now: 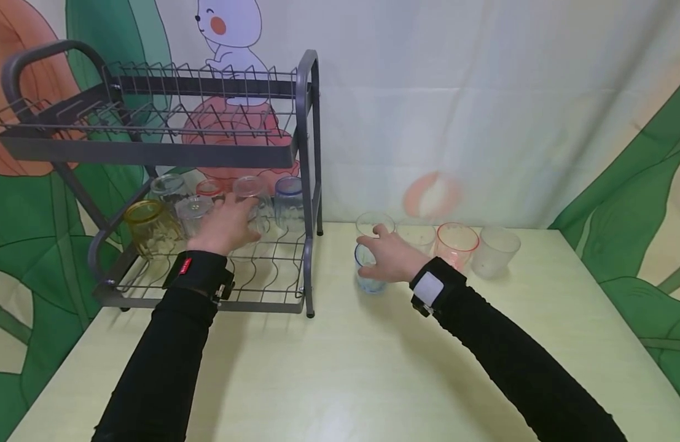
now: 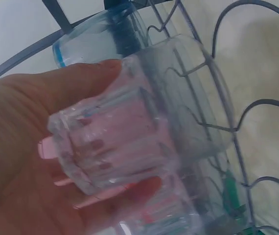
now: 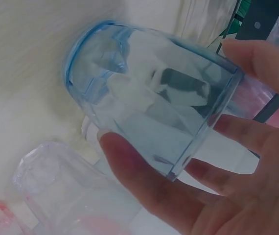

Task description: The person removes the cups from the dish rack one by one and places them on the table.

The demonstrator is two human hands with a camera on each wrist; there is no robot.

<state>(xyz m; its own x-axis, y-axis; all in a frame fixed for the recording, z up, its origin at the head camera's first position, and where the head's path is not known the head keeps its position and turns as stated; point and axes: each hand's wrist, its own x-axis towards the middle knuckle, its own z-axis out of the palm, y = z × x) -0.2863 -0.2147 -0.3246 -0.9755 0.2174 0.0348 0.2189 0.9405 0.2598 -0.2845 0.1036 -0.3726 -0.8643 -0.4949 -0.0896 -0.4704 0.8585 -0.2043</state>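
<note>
My left hand (image 1: 237,220) reaches into the lower tier of the grey dish rack (image 1: 303,184) and grips a clear faceted cup (image 1: 252,195), base up, among the cups there. In the left wrist view the fingers (image 2: 56,147) curl round that cup (image 2: 129,142) above the rack wires. My right hand (image 1: 377,253) grips a clear blue-rimmed cup (image 1: 368,275) low over the table, just right of the rack. The right wrist view shows thumb and fingers (image 3: 144,181) wrapped round this cup (image 3: 149,103).
The lower tier also holds an amber cup (image 1: 148,228), a red-rimmed cup (image 1: 209,187) and a blue-rimmed cup (image 1: 289,202). Behind my right hand stand two clear cups (image 1: 375,222), a red-rimmed cup (image 1: 456,242) and a frosted cup (image 1: 496,248). The pale table (image 1: 340,368) lies in front.
</note>
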